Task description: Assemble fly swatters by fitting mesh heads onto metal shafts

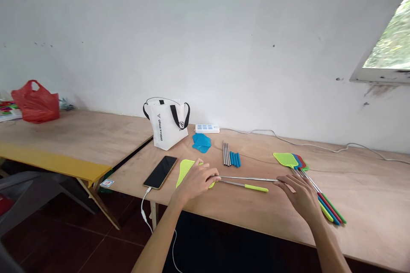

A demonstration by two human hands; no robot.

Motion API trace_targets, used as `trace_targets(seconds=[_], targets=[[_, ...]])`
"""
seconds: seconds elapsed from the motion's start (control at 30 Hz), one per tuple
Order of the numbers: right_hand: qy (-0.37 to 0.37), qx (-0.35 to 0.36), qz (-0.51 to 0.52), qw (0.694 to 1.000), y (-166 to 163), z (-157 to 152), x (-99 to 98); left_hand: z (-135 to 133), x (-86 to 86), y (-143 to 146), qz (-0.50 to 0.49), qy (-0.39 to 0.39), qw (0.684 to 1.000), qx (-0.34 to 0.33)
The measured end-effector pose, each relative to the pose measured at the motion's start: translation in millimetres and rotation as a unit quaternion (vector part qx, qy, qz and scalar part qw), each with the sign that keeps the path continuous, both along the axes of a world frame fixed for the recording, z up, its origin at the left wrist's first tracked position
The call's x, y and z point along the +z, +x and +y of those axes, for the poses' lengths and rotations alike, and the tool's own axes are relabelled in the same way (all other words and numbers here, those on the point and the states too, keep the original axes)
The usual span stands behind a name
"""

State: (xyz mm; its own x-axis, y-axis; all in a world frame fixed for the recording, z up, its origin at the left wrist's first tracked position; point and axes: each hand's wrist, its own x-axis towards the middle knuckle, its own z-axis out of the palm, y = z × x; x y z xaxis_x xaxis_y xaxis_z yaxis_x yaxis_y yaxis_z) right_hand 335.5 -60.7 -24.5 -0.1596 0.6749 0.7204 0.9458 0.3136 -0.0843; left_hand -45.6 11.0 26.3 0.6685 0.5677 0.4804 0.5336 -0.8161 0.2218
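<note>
A thin silver metal rod (248,178) spans the space between my two hands, just above the table. My left hand (197,179) pinches its left end, and my right hand (296,190) grips the other end with bent fingers. Under and behind my left hand shows a yellow-green perforated fly swatter head (183,172), partly covered. Just below the rod lies another metal shaft with a yellow-green handle (256,188); where its left end joins is hidden by my left hand. Beside my right hand rest several fly swatters (285,159) with yellow-green, blue, red and green parts.
Metal tubes (226,154), blue handle grips (235,159) and blue swatter heads (201,142) lie farther back. A phone (160,172) on a cable, a white bag (168,126) and a power strip (207,129) stand around. A red plastic bag (38,104) sits on the left table.
</note>
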Motion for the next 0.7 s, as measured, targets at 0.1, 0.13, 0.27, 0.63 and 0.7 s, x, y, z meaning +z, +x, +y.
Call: trace_targets(seconds=[0.1,0.13,0.27,0.63,0.7], targets=[[-0.030,0.015,0.022,0.999,0.5,-0.6,-2.5,-2.5,-0.7,3.7,-0.001,0.000,1.000,-0.004],[-0.037,0.018,0.028,0.999,0.5,-1.1,-2.7,-2.9,-1.0,3.9,0.000,-0.001,1.000,-0.007],[-0.047,0.015,0.031,0.998,3.5,-3.9,-0.9,-1.4,-1.5,2.1,-0.020,0.008,1.000,0.000],[-0.037,0.006,0.022,0.999,10.6,-11.0,7.7,-4.9,8.2,-6.0,-0.042,0.008,0.999,0.012],[-0.042,0.019,0.025,0.999,10.7,-9.9,6.1,-6.4,8.8,-4.1,-0.046,0.018,0.999,0.009]])
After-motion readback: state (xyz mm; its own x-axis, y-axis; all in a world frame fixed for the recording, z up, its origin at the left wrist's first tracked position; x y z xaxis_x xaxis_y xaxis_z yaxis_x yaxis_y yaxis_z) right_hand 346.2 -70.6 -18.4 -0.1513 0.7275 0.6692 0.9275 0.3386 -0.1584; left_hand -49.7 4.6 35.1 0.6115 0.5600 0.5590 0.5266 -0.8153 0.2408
